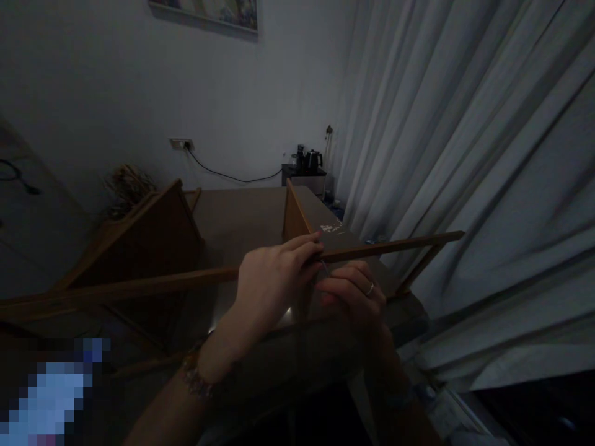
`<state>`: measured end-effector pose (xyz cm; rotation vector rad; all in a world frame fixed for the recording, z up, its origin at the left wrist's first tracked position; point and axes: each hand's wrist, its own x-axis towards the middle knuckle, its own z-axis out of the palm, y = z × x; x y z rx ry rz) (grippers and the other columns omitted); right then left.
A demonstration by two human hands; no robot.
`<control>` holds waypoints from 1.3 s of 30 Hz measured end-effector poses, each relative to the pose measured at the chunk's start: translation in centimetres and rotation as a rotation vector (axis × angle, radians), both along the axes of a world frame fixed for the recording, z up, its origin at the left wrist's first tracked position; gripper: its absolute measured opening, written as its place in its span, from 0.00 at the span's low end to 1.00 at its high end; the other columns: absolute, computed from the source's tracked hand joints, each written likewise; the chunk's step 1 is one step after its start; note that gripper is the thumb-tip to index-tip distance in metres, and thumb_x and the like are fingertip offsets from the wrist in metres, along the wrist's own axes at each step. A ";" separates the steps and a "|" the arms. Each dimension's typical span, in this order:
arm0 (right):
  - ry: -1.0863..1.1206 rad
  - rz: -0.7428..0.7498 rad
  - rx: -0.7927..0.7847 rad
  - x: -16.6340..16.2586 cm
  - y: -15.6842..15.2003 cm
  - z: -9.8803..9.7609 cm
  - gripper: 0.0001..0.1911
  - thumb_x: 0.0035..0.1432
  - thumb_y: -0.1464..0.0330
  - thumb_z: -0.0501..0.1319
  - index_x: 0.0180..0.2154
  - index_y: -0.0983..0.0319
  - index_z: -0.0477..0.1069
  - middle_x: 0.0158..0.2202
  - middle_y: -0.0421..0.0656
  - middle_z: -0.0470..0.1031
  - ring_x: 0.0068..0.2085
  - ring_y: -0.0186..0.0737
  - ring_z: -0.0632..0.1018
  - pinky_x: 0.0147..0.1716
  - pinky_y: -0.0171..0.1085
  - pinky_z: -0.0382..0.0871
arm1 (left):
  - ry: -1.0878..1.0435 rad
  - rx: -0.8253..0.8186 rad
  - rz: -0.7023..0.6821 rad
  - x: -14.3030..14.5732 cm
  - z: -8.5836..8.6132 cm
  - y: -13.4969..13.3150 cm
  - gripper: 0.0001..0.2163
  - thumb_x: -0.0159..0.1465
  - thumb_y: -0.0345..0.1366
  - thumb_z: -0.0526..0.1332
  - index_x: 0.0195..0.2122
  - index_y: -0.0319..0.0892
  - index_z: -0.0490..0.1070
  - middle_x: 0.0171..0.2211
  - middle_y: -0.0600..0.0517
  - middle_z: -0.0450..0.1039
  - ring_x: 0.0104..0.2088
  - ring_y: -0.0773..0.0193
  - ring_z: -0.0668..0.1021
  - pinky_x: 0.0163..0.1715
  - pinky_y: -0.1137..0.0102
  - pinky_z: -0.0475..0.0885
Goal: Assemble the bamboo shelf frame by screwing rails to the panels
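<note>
A long wooden rail (162, 282) of a partly assembled furniture frame runs across in front of me. My left hand (279, 266) is wrapped over the rail near its middle, fingers closed on it. Just to the right and slightly below, my right hand (356, 294) pinches a thin metal rod (325, 268), whose upper end meets the underside of the rail by my left fingertips. The light is dim, so I cannot make out the rod's tip. Behind the hands, an upright wooden panel (297, 214) joins the frame, and a larger dark panel (139, 251) leans at the left.
Small pale pieces (331, 228) lie scattered on the brown tabletop (242, 207). At the back, a kettle (313, 161) stands on a dark cabinet, with a cable (232, 178) running to a wall socket (181, 144). A long curtain (441, 136) hangs at the right.
</note>
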<state>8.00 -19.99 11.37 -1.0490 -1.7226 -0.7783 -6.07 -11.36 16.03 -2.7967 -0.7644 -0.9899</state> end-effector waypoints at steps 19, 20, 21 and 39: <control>0.221 -0.064 -0.054 -1.7 -0.8 -0.5 0.09 0.66 0.67 0.54 0.33 0.59 0.69 0.29 0.40 0.71 0.33 0.36 0.70 0.35 0.37 0.66 | 0.057 -0.034 0.053 -0.2 0.2 -0.3 0.14 0.63 0.42 0.61 0.51 0.56 0.73 0.46 0.56 0.78 0.37 0.56 0.83 0.26 0.68 0.72; 0.228 -0.055 -0.056 -1.7 -0.8 -0.7 0.09 0.66 0.67 0.54 0.33 0.59 0.69 0.30 0.40 0.71 0.33 0.36 0.71 0.35 0.37 0.66 | 0.051 -0.033 0.054 -0.2 0.2 -0.3 0.14 0.63 0.42 0.61 0.51 0.56 0.73 0.45 0.56 0.79 0.37 0.56 0.83 0.26 0.68 0.72; 0.245 -0.041 -0.061 -1.6 -0.8 -0.9 0.09 0.66 0.66 0.53 0.34 0.59 0.69 0.30 0.40 0.71 0.33 0.36 0.71 0.35 0.36 0.66 | 0.047 -0.031 0.056 -0.2 0.2 -0.3 0.14 0.63 0.42 0.61 0.51 0.55 0.73 0.45 0.55 0.79 0.37 0.56 0.83 0.25 0.68 0.72; 0.460 -0.038 -0.025 -2.1 -0.6 -1.3 0.10 0.64 0.71 0.56 0.46 0.58 0.70 0.31 0.38 0.75 0.27 0.32 0.73 0.28 0.34 0.69 | 0.056 -0.042 0.052 -0.2 0.3 -0.3 0.15 0.64 0.43 0.60 0.52 0.56 0.73 0.46 0.55 0.78 0.37 0.57 0.83 0.25 0.69 0.71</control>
